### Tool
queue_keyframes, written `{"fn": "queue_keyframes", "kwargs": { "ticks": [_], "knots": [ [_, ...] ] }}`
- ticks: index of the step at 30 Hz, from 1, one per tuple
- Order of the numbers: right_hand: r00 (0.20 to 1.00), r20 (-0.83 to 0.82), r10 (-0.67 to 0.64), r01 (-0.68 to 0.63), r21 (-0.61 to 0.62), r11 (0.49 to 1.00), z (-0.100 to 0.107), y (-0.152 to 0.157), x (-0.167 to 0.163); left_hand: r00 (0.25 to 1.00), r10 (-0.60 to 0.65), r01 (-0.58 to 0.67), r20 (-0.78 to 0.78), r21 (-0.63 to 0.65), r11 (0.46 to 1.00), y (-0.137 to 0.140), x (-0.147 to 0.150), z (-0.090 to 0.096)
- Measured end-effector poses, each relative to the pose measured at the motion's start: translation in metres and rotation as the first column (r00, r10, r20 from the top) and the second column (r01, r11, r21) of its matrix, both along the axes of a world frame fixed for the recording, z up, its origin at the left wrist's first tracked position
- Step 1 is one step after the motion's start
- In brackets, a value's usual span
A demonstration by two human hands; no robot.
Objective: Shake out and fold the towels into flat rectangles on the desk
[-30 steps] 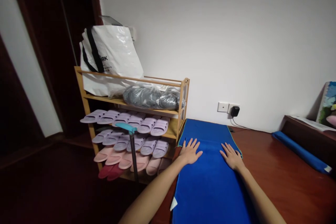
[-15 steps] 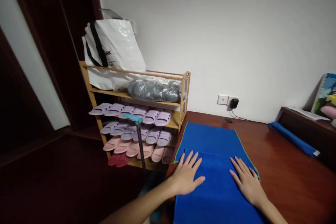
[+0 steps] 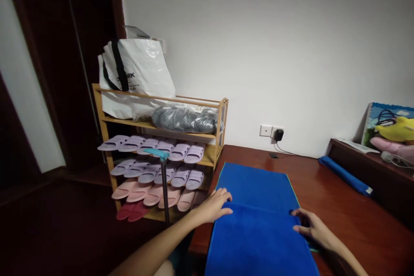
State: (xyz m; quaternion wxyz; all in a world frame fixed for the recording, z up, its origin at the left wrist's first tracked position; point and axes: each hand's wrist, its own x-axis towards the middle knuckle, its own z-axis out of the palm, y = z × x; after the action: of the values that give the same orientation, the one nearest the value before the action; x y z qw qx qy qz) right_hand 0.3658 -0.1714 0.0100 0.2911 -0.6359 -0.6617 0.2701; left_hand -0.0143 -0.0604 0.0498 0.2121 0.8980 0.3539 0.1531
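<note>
A blue cloth [image 3: 258,241] with green edging lies on the reddish-brown table, its nearer part folded over so that a crease runs across it. At the crease's left end is my left hand [image 3: 211,207], fingers bent and thumb held apart from them. My right hand [image 3: 313,226] is at the right end of the crease, its curved fingers and thumb separated by a gap beside the cloth's edge. Whether either hand touches the cloth's edge is hard to make out.
A wooden shoe rack [image 3: 221,129] with several slippers, a white bag [image 3: 145,67] and a plastic-wrapped grey bundle [image 3: 186,118] stands left. A blue-topped pole [image 3: 164,189] is before it. A rolled blue item [image 3: 344,174] lies right, below a raised shelf [image 3: 349,155]. A black plug [image 3: 278,134] is in the wall.
Both hands were flat on the cloth with spread fingers; now they are lifted and curled at its left and right edges by the crease. The view has turned slightly right.
</note>
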Motion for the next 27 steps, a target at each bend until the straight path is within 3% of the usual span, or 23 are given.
{"fn": "queue_keyframes", "kwargs": {
  "ticks": [4, 8, 12, 14, 18, 20, 22, 27],
  "knots": [
    [0.994, -0.112, 0.017, -0.026, -0.083, 0.996, 0.005, 0.004, -0.002, 1.000, 0.013, -0.017, -0.025, -0.136, 0.991, 0.017, 0.000, -0.002],
    [0.997, -0.079, 0.007, -0.010, -0.040, 0.999, 0.017, 0.001, -0.007, 1.000, -0.005, 0.007, 0.013, -0.167, 0.986, 0.023, -0.008, 0.004],
    [0.979, -0.196, 0.049, -0.051, -0.007, 0.999, 0.038, -0.009, -0.010, 0.990, 0.011, 0.020, 0.140, -0.213, 0.977, 0.014, -0.018, 0.013],
    [0.963, -0.262, 0.059, -0.059, 0.008, 0.998, 0.053, -0.014, -0.009, 0.946, 0.070, 0.032, 0.315, -0.308, 0.951, 0.003, -0.019, 0.022],
    [0.936, -0.351, -0.035, 0.080, 0.114, 0.990, 0.082, -0.021, -0.003, 0.734, 0.201, 0.084, 0.649, -0.380, 0.921, -0.019, -0.016, 0.057],
    [0.896, -0.422, -0.138, 0.243, 0.205, 0.948, 0.095, -0.022, 0.000, 0.643, 0.199, 0.109, 0.739, -0.346, 0.932, -0.027, -0.014, 0.080],
    [0.838, -0.495, -0.228, 0.402, 0.279, 0.872, 0.108, -0.021, -0.001, 0.570, 0.194, 0.105, 0.798, -0.305, 0.947, -0.030, -0.012, 0.102],
    [0.735, -0.567, -0.373, 0.628, 0.359, 0.691, 0.145, -0.016, -0.020, 0.409, 0.210, 0.047, 0.888, -0.250, 0.967, -0.022, 0.000, 0.142]
  ]
}}
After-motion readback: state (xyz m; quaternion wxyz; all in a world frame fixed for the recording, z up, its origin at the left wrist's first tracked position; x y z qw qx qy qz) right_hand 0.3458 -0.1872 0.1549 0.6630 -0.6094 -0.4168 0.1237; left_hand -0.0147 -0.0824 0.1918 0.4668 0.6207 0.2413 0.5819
